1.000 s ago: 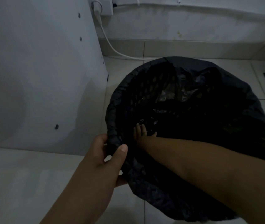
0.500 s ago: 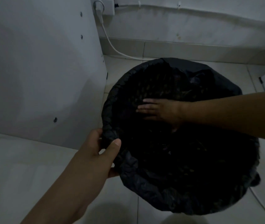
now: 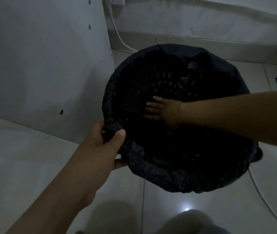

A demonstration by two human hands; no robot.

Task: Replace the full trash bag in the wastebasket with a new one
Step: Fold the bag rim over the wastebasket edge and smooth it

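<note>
A round wastebasket with a perforated wall (image 3: 166,80) stands on the tiled floor, lined with a black trash bag (image 3: 168,176) folded over its rim. My left hand (image 3: 104,142) pinches the bag and rim at the near left edge, thumb on the inside. My right hand (image 3: 161,108) reaches in from the right, fingers spread flat against the bag on the inner left wall. The bottom of the basket is too dark to see.
A white cabinet panel (image 3: 41,65) stands close on the left. A white cable (image 3: 120,39) runs from a wall plug down behind the basket, and another cable (image 3: 266,198) lies on the floor at right. A wall with a skirting tile runs behind.
My right hand rose from deep near the front of the basket to the inner left wall and spread flat there. My left hand kept its grip on the rim.
</note>
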